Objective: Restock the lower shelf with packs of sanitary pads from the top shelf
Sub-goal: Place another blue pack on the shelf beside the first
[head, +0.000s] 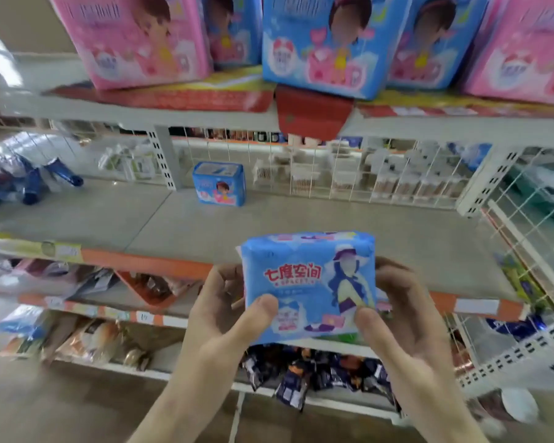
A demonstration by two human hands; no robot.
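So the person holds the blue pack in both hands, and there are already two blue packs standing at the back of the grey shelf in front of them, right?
Not quite. The head view shows only one small blue pack standing at the back of the grey shelf, not two. The rest holds: the left hand and the right hand both grip the blue pack.

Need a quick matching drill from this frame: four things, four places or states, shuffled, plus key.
Things:
1. blue pack
2. small blue pack
3. large pink pack
4. dark wrapped packs

Places or states:
A. on the top shelf
B. gripped by left hand and right hand
C. piled on a low shelf
D. standing alone on the middle shelf

Pairs: 1-B, 2-D, 3-A, 4-C
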